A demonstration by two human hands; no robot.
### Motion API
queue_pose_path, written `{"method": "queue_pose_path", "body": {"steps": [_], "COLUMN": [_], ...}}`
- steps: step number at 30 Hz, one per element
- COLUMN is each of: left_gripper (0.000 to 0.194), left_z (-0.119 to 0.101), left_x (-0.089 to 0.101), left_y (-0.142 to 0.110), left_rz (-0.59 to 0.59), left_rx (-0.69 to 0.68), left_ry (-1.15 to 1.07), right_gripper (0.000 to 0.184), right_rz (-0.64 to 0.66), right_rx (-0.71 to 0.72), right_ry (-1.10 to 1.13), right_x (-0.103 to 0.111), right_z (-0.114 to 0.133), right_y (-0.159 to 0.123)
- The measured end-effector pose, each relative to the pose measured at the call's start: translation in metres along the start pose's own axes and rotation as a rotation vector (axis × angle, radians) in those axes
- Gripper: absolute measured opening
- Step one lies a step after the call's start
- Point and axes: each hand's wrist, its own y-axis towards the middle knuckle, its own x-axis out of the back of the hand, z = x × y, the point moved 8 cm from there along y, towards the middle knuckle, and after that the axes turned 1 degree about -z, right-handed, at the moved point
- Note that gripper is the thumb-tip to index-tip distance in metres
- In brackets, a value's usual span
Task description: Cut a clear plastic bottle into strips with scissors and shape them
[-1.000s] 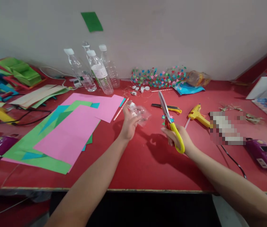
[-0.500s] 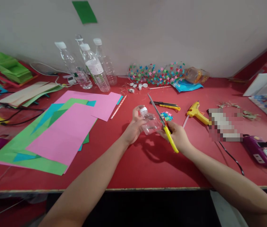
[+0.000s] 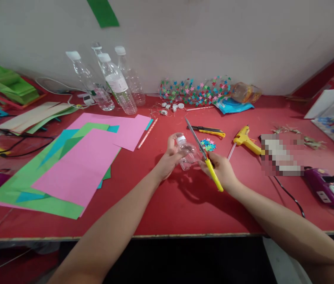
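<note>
My left hand [image 3: 169, 159] is closed around a clear cut-off plastic bottle top [image 3: 188, 159] with a white cap, tilted above the red table. In my right hand [image 3: 220, 169] lies a pair of scissors [image 3: 213, 173] with yellow handles, its blades pointing up and away. The fingertips of that hand reach to the cut edge of the bottle piece; whether they grip it I cannot tell. Just behind the scissors is a small pile of coloured paper stars [image 3: 208, 144]. A yellow utility knife [image 3: 210, 131] lies beyond.
Pink, green and blue paper sheets [image 3: 78, 157] cover the left side. Several plastic bottles [image 3: 119, 85] stand at the wall beside a star-covered bottle [image 3: 195, 91]. To the right are a yellow glue gun [image 3: 247, 141], a purple power strip [image 3: 328, 188] and its cable.
My left hand has turned the bottle piece slightly and shifted it a little to the right. The scissors stay almost in place in my right hand.
</note>
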Motion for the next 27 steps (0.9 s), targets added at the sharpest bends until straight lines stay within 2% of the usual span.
{"method": "queue_pose_path", "body": {"steps": [7, 13, 21, 27], "left_gripper": [0.068, 0.067, 0.036, 0.042], "left_z": [0.007, 0.003, -0.002, 0.004], "left_x": [0.002, -0.001, -0.002, 0.003], "left_y": [0.003, 0.002, 0.0, 0.002], "left_rz": [-0.013, -0.001, -0.006, -0.048], "left_rx": [0.006, -0.022, -0.057, -0.071], "left_ry": [0.102, 0.118, 0.176, 0.132], "right_gripper": [0.024, 0.024, 0.024, 0.024], "right_rz": [0.071, 0.133, 0.132, 0.124], "right_rx": [0.082, 0.059, 0.056, 0.051], "right_ry": [-0.126, -0.153, -0.243, -0.255], "right_x": [-0.006, -0.012, -0.011, -0.012], "right_z": [0.006, 0.003, 0.006, 0.007], "right_y": [-0.005, -0.007, -0.005, -0.005]}}
